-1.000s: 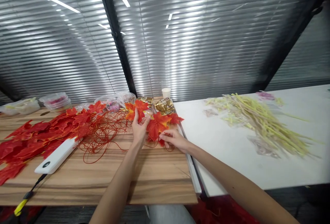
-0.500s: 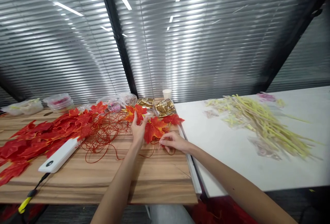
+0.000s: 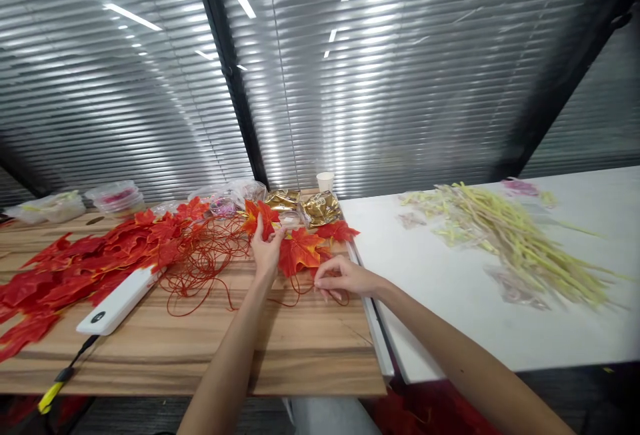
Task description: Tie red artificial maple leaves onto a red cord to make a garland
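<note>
Both arms reach forward, left fingers raised, right fingers pinched.

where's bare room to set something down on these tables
On the wooden table, the front strip between the white device and the left forearm; on the white table, the patch between the right forearm and the yellow stems and bags. The wooden table's back is crowded with red leaves, tangled cord and gold packets.

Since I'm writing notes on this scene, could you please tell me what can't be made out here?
All in the head view:
Right hand: whether its fingertips hold red cord is too small to tell.
Red-orange leaf: partly hidden by the left hand.
Gold packets: print too small to read.
Black-and-yellow cable: far end cut off by the bottom edge.
</note>
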